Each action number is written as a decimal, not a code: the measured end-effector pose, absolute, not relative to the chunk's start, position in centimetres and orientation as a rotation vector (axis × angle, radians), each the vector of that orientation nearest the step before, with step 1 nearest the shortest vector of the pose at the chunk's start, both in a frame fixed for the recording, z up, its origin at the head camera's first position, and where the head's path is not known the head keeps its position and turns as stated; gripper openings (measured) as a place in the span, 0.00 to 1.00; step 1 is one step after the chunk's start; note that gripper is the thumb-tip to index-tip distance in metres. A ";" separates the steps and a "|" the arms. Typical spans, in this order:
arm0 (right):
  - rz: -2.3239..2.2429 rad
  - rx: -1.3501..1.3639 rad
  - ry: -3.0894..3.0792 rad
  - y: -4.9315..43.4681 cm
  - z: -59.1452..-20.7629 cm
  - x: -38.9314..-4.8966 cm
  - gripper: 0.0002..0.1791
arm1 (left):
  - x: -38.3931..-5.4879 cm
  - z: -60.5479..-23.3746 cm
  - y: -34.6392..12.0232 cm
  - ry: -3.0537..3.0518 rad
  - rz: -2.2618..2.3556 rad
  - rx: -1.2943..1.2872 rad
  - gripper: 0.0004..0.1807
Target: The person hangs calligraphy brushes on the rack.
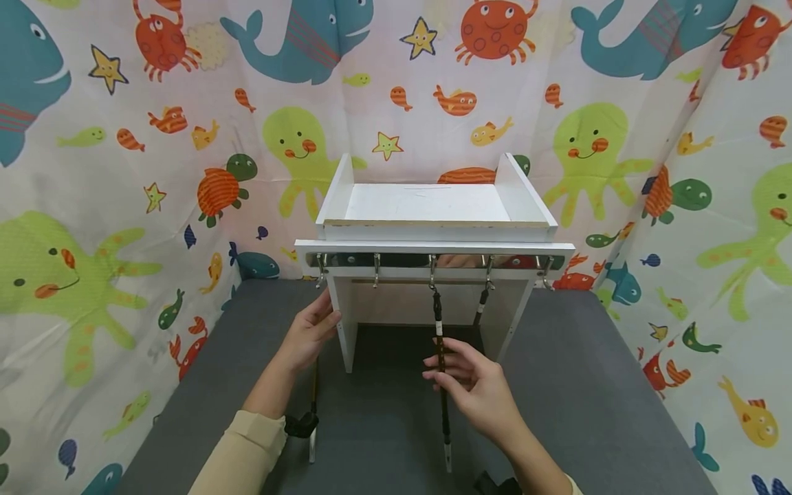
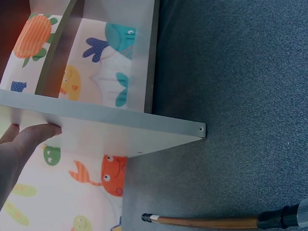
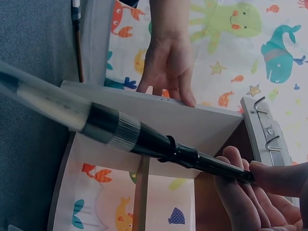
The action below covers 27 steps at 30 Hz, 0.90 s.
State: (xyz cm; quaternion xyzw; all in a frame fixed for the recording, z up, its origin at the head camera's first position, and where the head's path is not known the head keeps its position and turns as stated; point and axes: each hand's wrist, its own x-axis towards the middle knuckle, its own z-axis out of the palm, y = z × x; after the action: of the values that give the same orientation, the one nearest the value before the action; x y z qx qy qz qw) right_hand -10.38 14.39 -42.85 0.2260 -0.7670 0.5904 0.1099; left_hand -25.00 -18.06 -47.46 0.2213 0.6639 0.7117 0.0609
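My right hand (image 1: 473, 385) pinches a dark calligraphy brush (image 1: 440, 357) between thumb and fingers. The brush hangs tip down from the middle hook (image 1: 432, 269) of a white shelf's front rail, and a clear cap (image 3: 53, 106) covers its tip. My left hand (image 1: 309, 330) rests its fingers against the outer face of the shelf's left side panel (image 2: 110, 137). Below that hand hangs a second brush (image 2: 207, 222) with a brown handle, its top hidden in the head view. A third brush (image 1: 480, 307) hangs from a hook right of the middle, partly behind the side panel.
The white shelf (image 1: 427, 203) stands on a grey cloth surface (image 1: 575, 385), with an upper tray and a row of several metal hooks. A curtain (image 1: 383, 103) printed with sea animals surrounds the back and both sides.
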 end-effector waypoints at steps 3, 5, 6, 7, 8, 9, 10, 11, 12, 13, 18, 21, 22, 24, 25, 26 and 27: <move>1.746 0.655 -2.254 14.5 -42.8 -10.4 0.28 | -25.1 -47.5 -18.0 2.015 2.146 0.668 0.35; 1.743 0.646 -2.260 14.5 -42.7 -10.5 0.28 | -25.1 -47.6 -17.9 2.019 2.149 0.667 0.35; 1.743 0.642 -2.265 14.5 -42.7 -10.5 0.28 | -25.1 -47.6 -17.9 2.022 2.150 0.672 0.35; 1.741 0.635 -2.271 14.5 -42.7 -10.6 0.28 | -25.1 -47.7 -17.9 2.015 2.154 0.675 0.35; 1.740 0.625 -2.280 14.5 -42.7 -10.6 0.28 | -25.1 -47.7 -17.9 2.011 2.157 0.679 0.35; 1.742 0.617 -2.285 14.6 -42.8 -10.7 0.28 | -25.1 -47.7 -17.8 2.005 2.158 0.683 0.35; 1.745 0.607 -2.291 14.6 -42.8 -10.7 0.28 | -25.1 -47.8 -17.8 2.000 2.159 0.685 0.35; 1.752 0.598 -2.294 14.6 -42.9 -10.7 0.28 | -25.1 -47.8 -17.7 1.992 2.158 0.692 0.35; 1.761 0.591 -2.295 14.6 -42.9 -10.7 0.28 | -25.0 -47.8 -17.7 1.990 2.156 0.695 0.35; 1.764 0.585 -2.297 14.6 -43.0 -10.7 0.28 | -25.0 -47.9 -17.7 1.986 2.154 0.696 0.35; 1.746 0.563 -2.300 14.3 -43.2 -11.0 0.28 | -25.0 -47.8 -17.6 1.996 2.140 0.707 0.35; 1.703 0.584 -2.299 13.9 -43.5 -11.7 0.28 | -25.0 -47.7 -17.7 2.004 2.148 0.701 0.34; 1.687 0.596 -2.297 13.7 -43.6 -12.0 0.27 | -25.0 -47.7 -17.7 2.009 2.152 0.693 0.34; 1.664 0.622 -2.292 13.3 -44.0 -12.6 0.27 | -25.0 -47.7 -17.9 2.021 2.155 0.683 0.34; 1.650 0.631 -2.289 13.1 -44.2 -13.0 0.26 | -25.0 -47.7 -17.9 2.020 2.158 0.681 0.34; 1.634 0.626 -2.291 12.9 -44.4 -13.3 0.26 | -25.0 -47.7 -18.0 2.023 2.156 0.681 0.35; 1.621 0.621 -2.290 12.8 -44.6 -13.6 0.25 | -25.0 -47.7 -18.0 2.022 2.153 0.682 0.35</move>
State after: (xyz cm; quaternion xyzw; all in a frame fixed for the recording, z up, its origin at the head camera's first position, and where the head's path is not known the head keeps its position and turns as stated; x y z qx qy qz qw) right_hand -13.56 12.76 -44.62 0.2141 -0.7897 0.5591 0.1337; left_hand -24.97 -17.99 -47.66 0.2246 0.6660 0.7092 0.0551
